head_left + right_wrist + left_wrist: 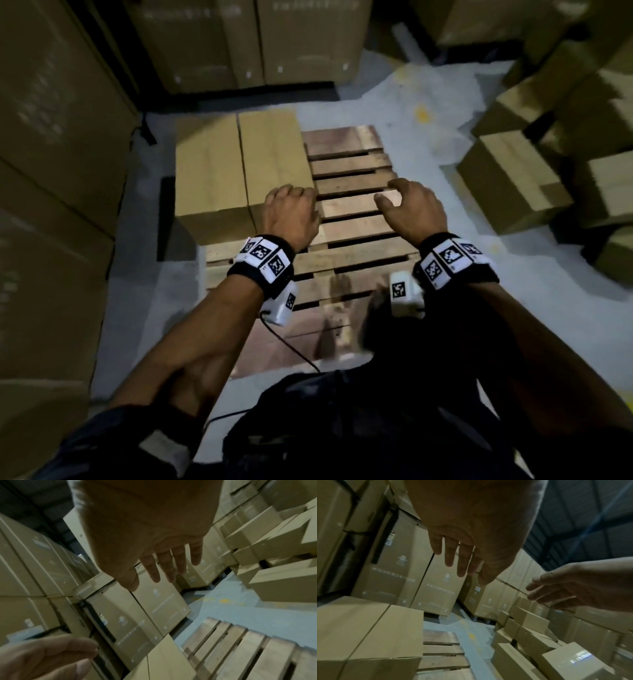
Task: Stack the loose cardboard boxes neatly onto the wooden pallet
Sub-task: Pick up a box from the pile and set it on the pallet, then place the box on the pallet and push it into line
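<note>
Both hands, left hand point(291, 214) and right hand point(412, 209), empty, fingers relaxed; butt next brown cardboard box point(510, 181) flush on slatted wooden pallet point(356, 236)

Tan cardboard boxes point(239, 171), reddish-brown wooden pallet point(356, 219), pale grey floor point(411, 102), black-and-white patterned wristbands point(263, 260)

Grey concrete floor point(394, 99) with yellow marks — dark corrugated roof point(590, 507) overhead

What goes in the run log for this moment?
hands: left open, right open, both empty | pallet: two boxes | loose boxes: floor, right
</note>
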Motion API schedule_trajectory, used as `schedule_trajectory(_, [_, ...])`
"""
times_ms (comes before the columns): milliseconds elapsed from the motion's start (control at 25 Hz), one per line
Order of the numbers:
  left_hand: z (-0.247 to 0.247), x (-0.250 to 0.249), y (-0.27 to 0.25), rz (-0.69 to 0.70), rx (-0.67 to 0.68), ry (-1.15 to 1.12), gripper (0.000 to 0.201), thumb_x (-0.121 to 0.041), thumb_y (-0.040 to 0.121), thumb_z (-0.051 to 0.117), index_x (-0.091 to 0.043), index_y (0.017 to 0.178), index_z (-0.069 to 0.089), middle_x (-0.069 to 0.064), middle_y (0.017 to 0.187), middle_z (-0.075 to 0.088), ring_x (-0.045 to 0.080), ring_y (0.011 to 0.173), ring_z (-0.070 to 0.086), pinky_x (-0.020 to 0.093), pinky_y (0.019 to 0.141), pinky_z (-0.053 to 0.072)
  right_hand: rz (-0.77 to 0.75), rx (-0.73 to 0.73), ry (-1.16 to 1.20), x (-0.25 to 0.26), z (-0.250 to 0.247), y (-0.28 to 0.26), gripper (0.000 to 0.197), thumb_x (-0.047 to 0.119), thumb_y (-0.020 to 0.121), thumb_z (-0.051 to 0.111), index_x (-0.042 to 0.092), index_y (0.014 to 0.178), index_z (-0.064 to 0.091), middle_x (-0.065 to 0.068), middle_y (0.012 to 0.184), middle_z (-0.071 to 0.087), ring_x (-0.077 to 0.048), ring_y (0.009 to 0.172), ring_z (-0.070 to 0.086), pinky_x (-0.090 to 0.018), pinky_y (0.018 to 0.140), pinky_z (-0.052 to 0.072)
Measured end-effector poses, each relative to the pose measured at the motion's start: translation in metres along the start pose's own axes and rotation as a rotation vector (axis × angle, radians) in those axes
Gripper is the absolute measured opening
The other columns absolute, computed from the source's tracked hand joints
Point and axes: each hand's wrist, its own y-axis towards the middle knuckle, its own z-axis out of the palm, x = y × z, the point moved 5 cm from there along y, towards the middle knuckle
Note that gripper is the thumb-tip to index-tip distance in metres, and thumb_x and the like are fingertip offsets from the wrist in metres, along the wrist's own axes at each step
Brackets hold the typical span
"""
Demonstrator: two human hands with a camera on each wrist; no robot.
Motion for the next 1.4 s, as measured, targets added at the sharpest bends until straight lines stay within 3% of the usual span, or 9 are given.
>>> schedule_trajectory(200, [-0.025,-0.094,-0.014,0.112,-0.028,-0.022,0.035,-0.036,0.097,0.049,-0.015,0.124,0.058,0.008,0.125,0.064,0.028,0.121,0.051,0.038,0.102,0.035,0.087,-0.069,0.015,-0.076,-0.075,-0.05,0.053,0.048,0.098,0.053,0.017,0.14,0.055,-0.013,0.141,0.057,-0.034,0.131,0.05,-0.046,0.106,0.041])
schedule_trajectory(400, [-0.011,-0.231,-0.008,0.275,-0.027,-0.031,0.039,-0.037,0.096,0.05,-0.015,0.127,0.059,0.007,0.127,0.064,0.028,0.123,0.05,0.039,0.1,0.036,0.208,-0.101,-0.031,-0.215,-0.125,-0.102,0.055,0.052,0.099,0.05,0.019,0.143,0.052,-0.011,0.145,0.054,-0.033,0.133,0.047,-0.045,0.105,0.041])
schedule_trajectory(640, [0.026,-0.479,-0.024,0.45,0.026,-0.148,0.038,-0.028,0.093,0.058,-0.007,0.124,0.061,0.013,0.125,0.065,0.033,0.122,0.052,0.043,0.101,0.039,0.366,-0.159,-0.015,-0.426,-0.202,-0.189,0.054,0.049,0.098,0.053,0.018,0.143,0.052,-0.008,0.145,0.054,-0.033,0.132,0.047,-0.045,0.105,0.04])
schedule_trajectory(840, [0.027,-0.638,-0.02,0.572,0.019,-0.186,0.043,-0.032,0.096,0.054,-0.008,0.132,0.056,0.012,0.134,0.059,0.03,0.131,0.045,0.04,0.107,0.033,0.478,-0.256,-0.016,-0.541,-0.28,-0.233,0.055,0.048,0.099,0.052,0.019,0.146,0.048,-0.006,0.148,0.05,-0.031,0.135,0.044,-0.043,0.107,0.037])
schedule_trajectory(1080, [0.057,-0.798,0.024,0.688,0.047,-0.218,0.05,-0.033,0.099,0.048,-0.011,0.144,0.045,0.007,0.151,0.044,0.025,0.143,0.031,0.038,0.115,0.024,0.537,-0.302,-0.081,-0.662,-0.336,-0.218,0.057,0.046,0.099,0.052,0.018,0.148,0.044,-0.007,0.149,0.047,-0.031,0.137,0.04,-0.042,0.109,0.035])
schedule_trajectory(1400, [0.101,-1.011,0.155,0.836,0.095,-0.205,0.048,-0.036,0.098,0.048,-0.013,0.141,0.047,0.006,0.148,0.047,0.024,0.14,0.036,0.041,0.116,0.028,0.636,-0.372,-0.12,-0.84,-0.428,-0.123,0.057,0.047,0.097,0.054,0.017,0.145,0.049,-0.007,0.145,0.052,-0.03,0.134,0.043,-0.042,0.105,0.035])
